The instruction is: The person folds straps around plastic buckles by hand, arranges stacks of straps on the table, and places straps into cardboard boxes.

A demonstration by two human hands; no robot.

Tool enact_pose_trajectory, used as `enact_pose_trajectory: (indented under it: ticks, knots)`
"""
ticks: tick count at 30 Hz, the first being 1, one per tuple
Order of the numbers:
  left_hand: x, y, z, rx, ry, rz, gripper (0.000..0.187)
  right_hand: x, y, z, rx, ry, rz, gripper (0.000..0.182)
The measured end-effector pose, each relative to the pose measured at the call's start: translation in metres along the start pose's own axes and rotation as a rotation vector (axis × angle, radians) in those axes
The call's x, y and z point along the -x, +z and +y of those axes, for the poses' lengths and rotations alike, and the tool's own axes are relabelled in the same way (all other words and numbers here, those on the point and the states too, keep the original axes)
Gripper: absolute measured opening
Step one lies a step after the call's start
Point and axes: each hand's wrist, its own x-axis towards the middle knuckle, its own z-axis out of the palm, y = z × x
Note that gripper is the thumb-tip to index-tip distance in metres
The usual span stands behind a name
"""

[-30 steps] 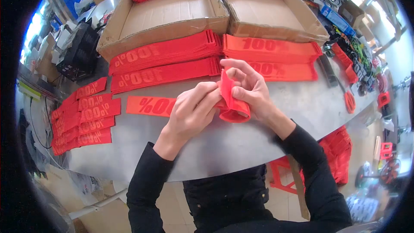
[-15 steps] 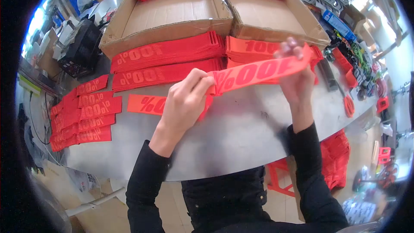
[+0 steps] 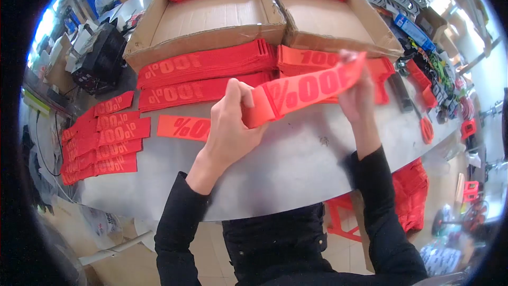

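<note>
Far left, a batch of overlapping red fabric-looking strips with "100%" print [image 3: 117,131] lies on the smooth grey metal tabletop [image 3: 174,182]. Next over, a flat orange-red printed strip [image 3: 180,127] sits partly behind the bare left hand [image 3: 228,124]. That hand's grip is closed on the near end of a long red-orange printed band [image 3: 315,91], held up above the tabletop. What's new: the band was curled up a second ago, now it's stretched out, and more plain end shows past a seam or fold (can't tell which). So the print's readable now. The bare right hand [image 3: 359,95], kinda blurry, pinches the far end.
</note>
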Motion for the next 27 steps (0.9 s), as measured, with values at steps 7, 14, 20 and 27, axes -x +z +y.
enact_pose_trajectory:
  ticks: [7, 14, 20, 27]
  knots:
    - [0.003, -0.004, 0.005, 0.21, 0.113, -0.198, 0.031, 0.022, 0.059, 0.031, 0.008, -0.059, -0.117, 0.042]
    - [-0.005, -0.011, -0.001, -0.172, 0.21, 0.119, 0.054, 0.039, 0.074, 0.031, 0.546, 0.373, -0.412, 0.06]
    - [-0.009, -0.037, -0.034, -0.659, 0.08, 0.518, 0.055, 0.031, 0.051, 0.015, 0.216, 0.543, -0.496, 0.062]
    - [-0.01, -0.037, -0.034, -0.779, 0.228, 0.348, 0.046, 0.029, 0.035, 0.022, -0.121, 0.319, -0.419, 0.05]
